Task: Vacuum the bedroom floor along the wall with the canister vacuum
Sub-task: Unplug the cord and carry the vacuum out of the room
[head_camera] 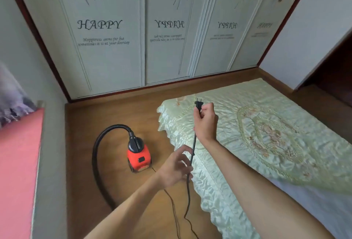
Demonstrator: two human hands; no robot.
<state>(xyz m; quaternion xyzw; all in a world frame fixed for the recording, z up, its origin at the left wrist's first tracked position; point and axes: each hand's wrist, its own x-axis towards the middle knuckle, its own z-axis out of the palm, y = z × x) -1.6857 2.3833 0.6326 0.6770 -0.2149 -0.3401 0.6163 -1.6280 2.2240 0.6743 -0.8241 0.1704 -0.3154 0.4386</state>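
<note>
- At the bottom of the frame two bare forearms enter, one from the lower centre and one from the lower right, both reaching upward toward the middle.
- The black power cord (188,191) runs from the lower centre of the frame upward, in loose curves over the wooden floor (85,162), and then goes almost straight up between the two hands.
- The left hand (175,166), a little below the centre, is half open with the fingers spread and curved; the cord passes along its fingertips, but I cannot tell if the fingers really pinch it.
- The right hand (206,122), just above the centre, is closed around the upper end of the cord, and the black plug (198,104) stands out above the fist with its two prongs pointing up.
- Left of the hands, in the centre-left of the frame, the canister vacuum (140,159) stands on the floor. Its body is red-orange with a black top, just beside the edge of the bed.
- A black hose (97,155) leaves the top of the vacuum, arches to the left and comes down toward the lower centre.
- The bed (266,134) fills the right half, under a shiny pale green cover with embroidery.
- At the left edge there is a pink surface (17,172).
- Farthest, across the top of the frame, the pale wardrobe doors (114,57) carry the word "HAPPY" and flower drawings.
</note>
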